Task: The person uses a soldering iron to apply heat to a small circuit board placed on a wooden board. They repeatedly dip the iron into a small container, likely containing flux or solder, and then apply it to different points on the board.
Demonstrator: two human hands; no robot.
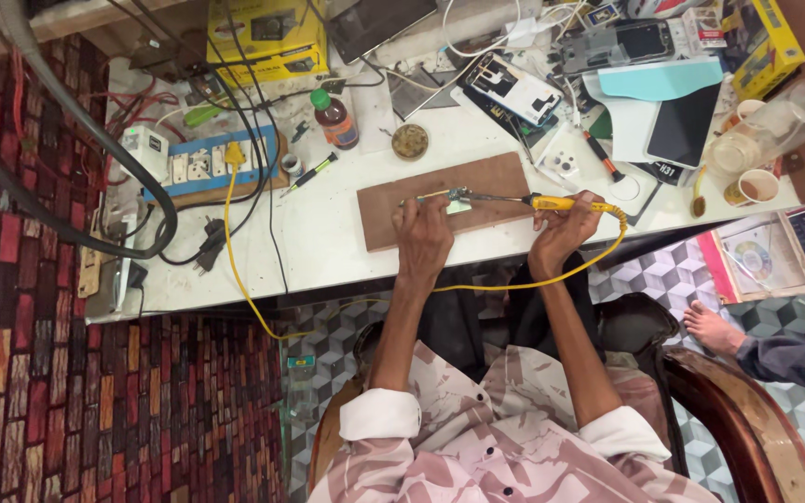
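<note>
My right hand (pixel 563 226) grips the yellow handle of a soldering iron (pixel 552 201), whose metal tip points left toward a small part (pixel 459 197) on a brown wooden board (pixel 440 182). My left hand (pixel 423 233) rests on the board's near edge and pinches a thin wire or strip (pixel 421 198) that runs up to that part. The iron's yellow cord (pixel 235 261) loops under the table edge to a plug in the power strip (pixel 207 166).
A white worktable (pixel 328 251) carries a round tin (pixel 410 142), a brown bottle with green cap (pixel 335 119), opened phones (pixel 512 89), a dark tablet (pixel 684 123), yellow boxes (pixel 267 37), screwdrivers and cups (pixel 755 186). Another person's bare foot (pixel 715 328) is on the floor at right.
</note>
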